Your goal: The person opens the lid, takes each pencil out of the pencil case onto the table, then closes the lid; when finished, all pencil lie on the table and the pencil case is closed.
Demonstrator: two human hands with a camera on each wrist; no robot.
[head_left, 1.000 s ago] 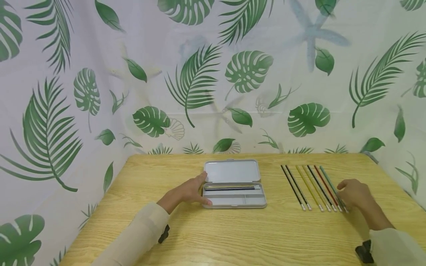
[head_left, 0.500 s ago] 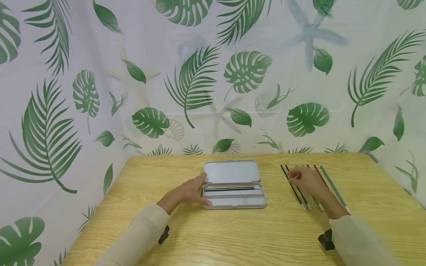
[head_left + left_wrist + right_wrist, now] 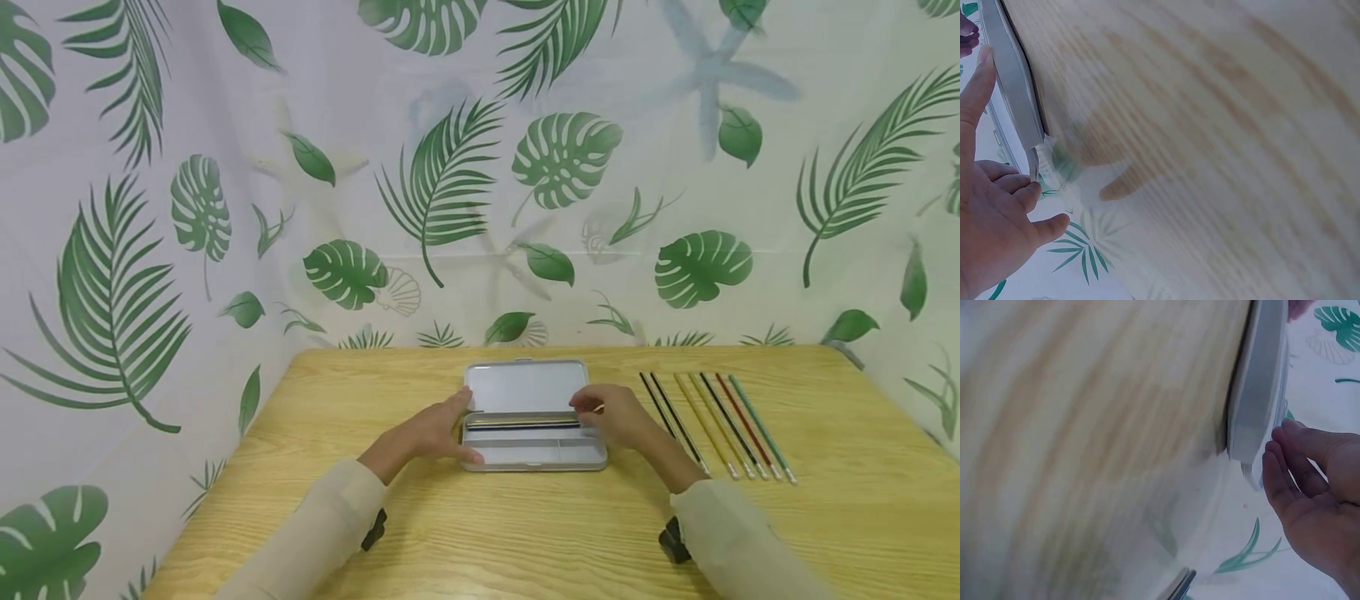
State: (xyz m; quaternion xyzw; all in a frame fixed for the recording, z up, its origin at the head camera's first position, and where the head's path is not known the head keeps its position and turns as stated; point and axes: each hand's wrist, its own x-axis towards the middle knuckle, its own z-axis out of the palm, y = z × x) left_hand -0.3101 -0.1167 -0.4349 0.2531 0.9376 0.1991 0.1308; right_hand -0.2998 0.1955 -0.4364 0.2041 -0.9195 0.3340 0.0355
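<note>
A pale grey pencil case (image 3: 525, 463) lies on the table with its lid (image 3: 527, 387) tipped back. Along its rear compartment lie a dark pencil (image 3: 525, 427) and a yellow one. At the left end, my left hand (image 3: 429, 429) spans the case, thumb against the front corner and extended fingers by the lid hinge. My right hand (image 3: 617, 414) reaches over the right end, covering the pencils' eraser ends. In the right wrist view its thumb and fingertips (image 3: 1280, 434) come together right at the case's rim; I cannot tell whether they pinch a pencil.
Right of the case lies a slanted row of several pencils: black (image 3: 673, 417), yellow (image 3: 705, 425), red (image 3: 742, 421) and green (image 3: 761, 425). A leaf-patterned curtain (image 3: 450, 208) hangs behind the wooden table (image 3: 480, 533).
My right hand has moved left from the far end of the pencil row, across the row, to the right end of the case. My left hand stays at the case's left end.
</note>
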